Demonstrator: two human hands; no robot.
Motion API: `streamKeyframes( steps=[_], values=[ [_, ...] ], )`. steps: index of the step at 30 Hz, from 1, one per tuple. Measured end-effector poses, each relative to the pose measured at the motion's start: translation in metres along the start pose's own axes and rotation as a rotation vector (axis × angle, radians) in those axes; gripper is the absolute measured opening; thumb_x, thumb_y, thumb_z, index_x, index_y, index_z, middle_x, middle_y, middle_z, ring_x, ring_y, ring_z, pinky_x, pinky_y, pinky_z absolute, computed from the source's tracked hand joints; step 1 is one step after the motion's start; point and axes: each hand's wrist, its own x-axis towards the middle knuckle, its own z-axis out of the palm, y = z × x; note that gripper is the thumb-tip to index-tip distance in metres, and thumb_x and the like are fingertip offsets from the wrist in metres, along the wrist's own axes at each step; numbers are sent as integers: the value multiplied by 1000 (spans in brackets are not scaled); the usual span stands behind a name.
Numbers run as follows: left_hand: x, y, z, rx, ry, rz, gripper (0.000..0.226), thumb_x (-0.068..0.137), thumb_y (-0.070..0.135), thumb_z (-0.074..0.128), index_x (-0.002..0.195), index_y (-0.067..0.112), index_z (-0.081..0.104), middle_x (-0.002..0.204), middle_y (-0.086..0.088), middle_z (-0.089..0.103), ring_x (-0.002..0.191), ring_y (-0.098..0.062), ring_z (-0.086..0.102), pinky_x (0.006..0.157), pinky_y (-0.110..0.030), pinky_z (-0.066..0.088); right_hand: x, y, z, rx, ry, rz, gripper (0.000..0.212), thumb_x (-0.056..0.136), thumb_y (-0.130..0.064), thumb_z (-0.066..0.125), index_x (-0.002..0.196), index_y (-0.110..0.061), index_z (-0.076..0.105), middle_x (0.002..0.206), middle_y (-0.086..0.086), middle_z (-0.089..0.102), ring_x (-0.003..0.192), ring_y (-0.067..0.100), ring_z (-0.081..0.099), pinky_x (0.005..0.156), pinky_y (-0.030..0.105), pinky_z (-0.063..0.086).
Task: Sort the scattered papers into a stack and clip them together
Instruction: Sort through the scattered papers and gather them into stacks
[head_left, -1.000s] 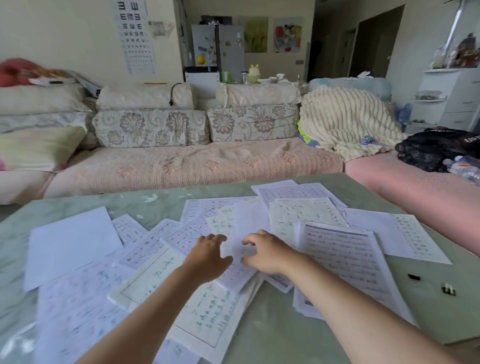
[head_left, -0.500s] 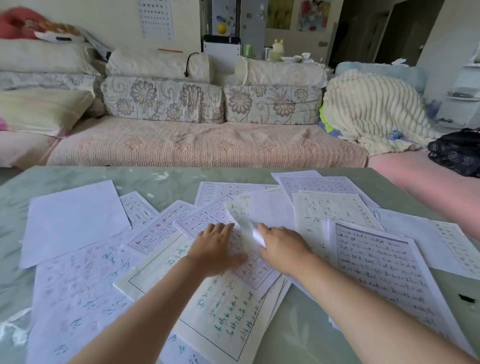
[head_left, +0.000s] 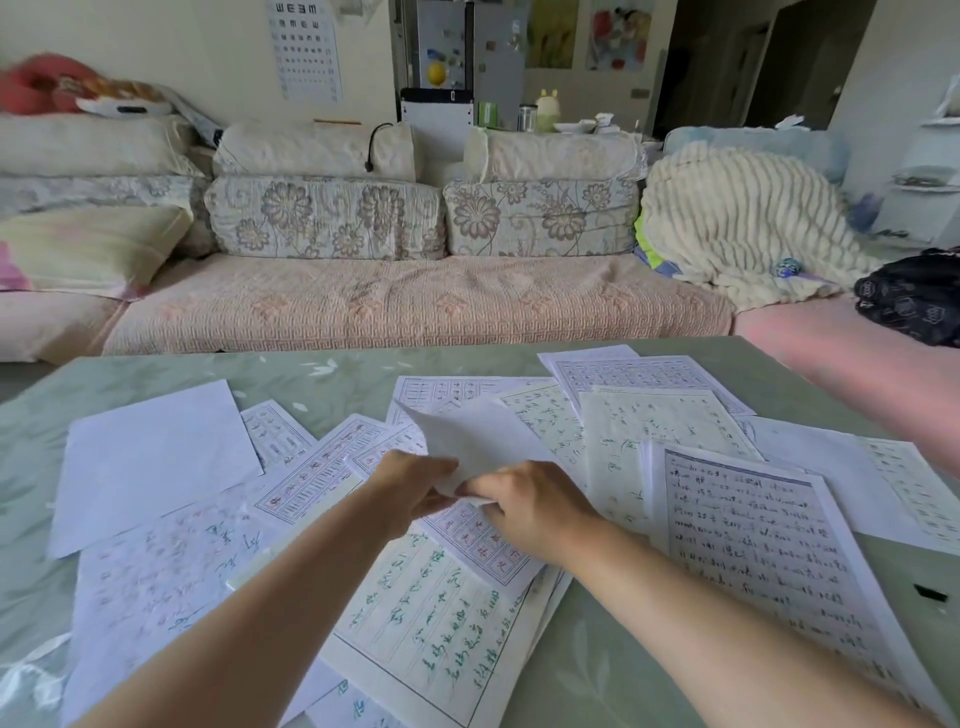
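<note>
Living room, daylight. Across the back, a long sofa under a pink quilted cover (head_left: 405, 306), floral cushions behind, a cream ribbed blanket (head_left: 737, 228) heaped at the right end. On the wall above, a white eye chart (head_left: 306, 47): rows of turned E shapes, top row large, lower rows too small to read. On the ledge behind the sofa, a small silver tin (head_left: 525, 117) and a green box (head_left: 487, 113); contents hidden.

Foreground: pale green glossy tabletop (head_left: 613, 680), spread across the middle with scattered white paper sheets (head_left: 644, 431), overlapping, at all angles. Among them:
- blank white sheet (head_left: 150, 457), far left
- red-gridded character practice sheet (head_left: 317, 470), left of centre
- sheet of green-ink handwriting in columns (head_left: 431, 634), nearest, tilted, long axis roughly near to far
- densely handwritten lined page (head_left: 753, 556), right, long axis near to far

Script cursive, not legible. Small black clip (head_left: 929, 592) alone on the tabletop near the right edge, just beside the lined page.

Centre: one thin white sheet (head_left: 483, 436) raised off the pile, blank side to the camera, near corner low, far corner pointing up and away to the left, toward the sofa. Long axis unclear from this angle. Left hand (head_left: 410, 488) and right hand (head_left: 530, 501) side by side at that near corner, nearly touching; fingers of each curled in, pinching the paper's edge. Bare forearms crossing above the nearer sheets.
</note>
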Motion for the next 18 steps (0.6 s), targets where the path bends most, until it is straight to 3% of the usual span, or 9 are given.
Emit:
streamKeyframes(
  steps=[2, 5, 9, 12, 16, 18],
  values=[
    [-3, -2, -14, 150, 102, -3, 10, 81, -9, 61, 89, -4, 64, 77, -16, 70, 63, -22, 67, 57, -28, 60, 1, -3, 0, 33, -21, 2, 39, 90, -17, 60, 126, -29, 67, 113, -1, 73, 103, 22, 65, 84, 29, 47],
    [-3, -3, -40, 328, 257, 21, 18, 74, -9, 54, 85, -1, 65, 89, -18, 68, 74, -28, 66, 55, -31, 60, 5, 3, 5, -8, -149, 80, 61, 84, -33, 70, 141, -28, 50, 138, -5, 57, 126, 18, 51, 105, 34, 41],
    [-6, 2, -76, 795, 399, 47, 29, 77, 2, 51, 105, 1, 61, 102, -16, 64, 89, -32, 60, 66, -32, 45, 8, 16, 14, -21, -299, 309, 96, 72, -64, 70, 150, -22, 32, 152, 2, 36, 141, 26, 33, 115, 42, 30],
    [2, -2, -94, 1014, 441, 93, 42, 82, 1, 46, 124, -3, 44, 117, -22, 60, 107, -37, 58, 76, -34, 45, 9, 22, 17, -16, -362, 439, 116, 69, -77, 63, 156, -16, 18, 162, 8, 20, 149, 28, 19, 119, 43, 22],
    [2, -12, -100, 1332, 482, 98, 65, 80, 12, 62, 135, 4, 27, 132, -19, 40, 121, -36, 43, 90, -42, 45, 13, 27, 26, -59, -345, 473, 99, 82, -73, 49, 156, -16, 18, 162, 9, 22, 148, 28, 23, 119, 44, 25],
    [3, -13, -92, 1470, 396, 304, 72, 84, 30, 63, 144, 15, 26, 146, -12, 31, 133, -31, 30, 101, -45, 40, 15, 28, 31, -109, -298, 452, 83, 88, -67, 45, 151, -17, 28, 153, 10, 38, 138, 29, 38, 111, 44, 36]
  ],
)
